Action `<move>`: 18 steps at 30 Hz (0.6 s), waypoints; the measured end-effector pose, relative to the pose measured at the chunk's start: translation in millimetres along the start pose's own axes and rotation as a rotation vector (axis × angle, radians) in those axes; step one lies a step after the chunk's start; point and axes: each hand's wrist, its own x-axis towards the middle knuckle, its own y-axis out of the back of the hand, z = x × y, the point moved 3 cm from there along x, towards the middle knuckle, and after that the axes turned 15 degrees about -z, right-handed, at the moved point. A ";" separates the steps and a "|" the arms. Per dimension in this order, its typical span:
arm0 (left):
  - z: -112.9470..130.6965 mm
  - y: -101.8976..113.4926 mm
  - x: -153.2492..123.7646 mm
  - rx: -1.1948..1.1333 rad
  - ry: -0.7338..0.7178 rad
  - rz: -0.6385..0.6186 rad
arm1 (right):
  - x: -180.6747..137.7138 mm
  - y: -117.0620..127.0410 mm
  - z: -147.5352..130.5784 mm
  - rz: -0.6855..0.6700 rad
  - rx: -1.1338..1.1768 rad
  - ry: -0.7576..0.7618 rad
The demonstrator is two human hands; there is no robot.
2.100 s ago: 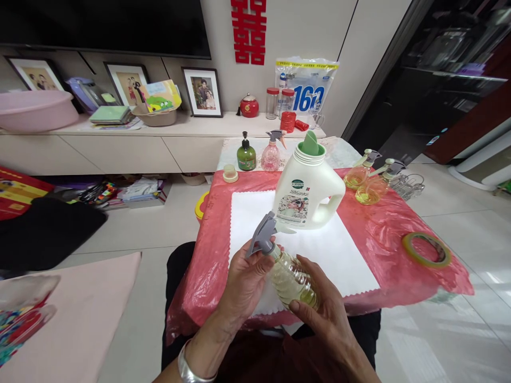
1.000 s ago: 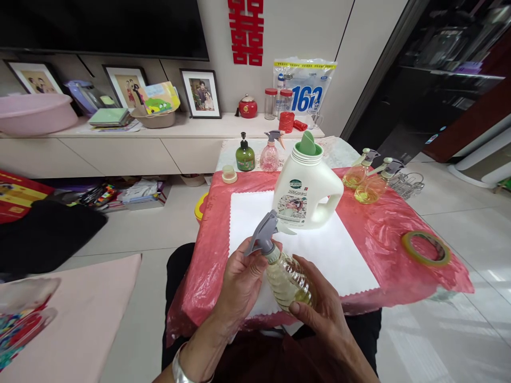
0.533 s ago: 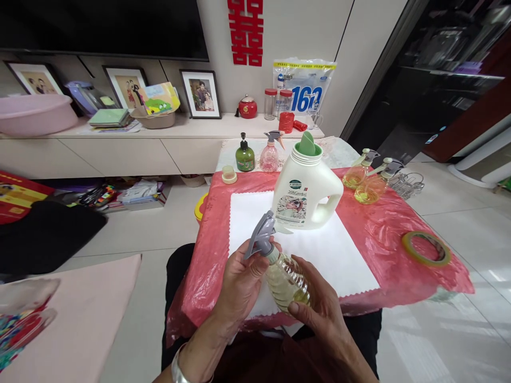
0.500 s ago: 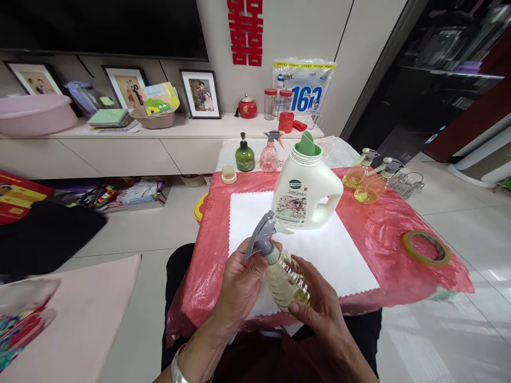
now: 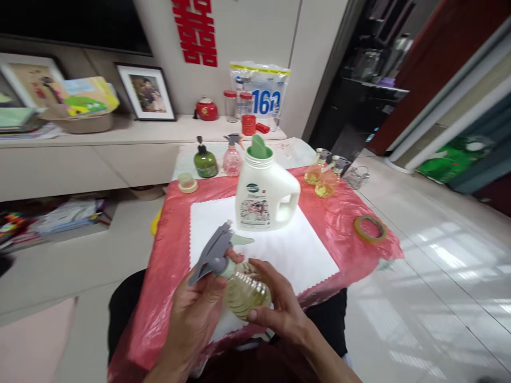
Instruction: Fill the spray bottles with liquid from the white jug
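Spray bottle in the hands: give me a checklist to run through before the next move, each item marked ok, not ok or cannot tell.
1. Left hand gripping the spray bottle at its neck: ok.
2. Right hand supporting the bottle's body: ok.
3. Spray head screwed tight: cannot tell; it sits at the neck, but fingers partly cover the joint.
4. White jug standing upright on the white sheet: ok.
5. Jug capped: not ok; the green spout is exposed in its mouth.
6. Tape roll clear of both hands: ok, off to the right.
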 end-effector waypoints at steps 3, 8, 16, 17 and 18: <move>-0.1 8.8 3.7 0.137 -0.034 0.007 | 4.3 6.0 -3.7 -0.015 -0.304 0.041; -0.3 21.6 9.6 0.506 -0.056 0.033 | -13.4 57.4 -13.0 0.195 -0.891 -0.101; -5.5 26.3 15.6 0.588 -0.017 0.056 | -84.0 232.2 -15.1 0.728 -1.294 -0.794; -6.4 25.5 15.7 0.586 -0.014 0.054 | -89.6 245.2 -14.0 0.731 -1.317 -0.888; -7.1 24.8 15.5 0.590 -0.009 0.053 | -94.1 255.2 -12.6 0.718 -1.336 -0.967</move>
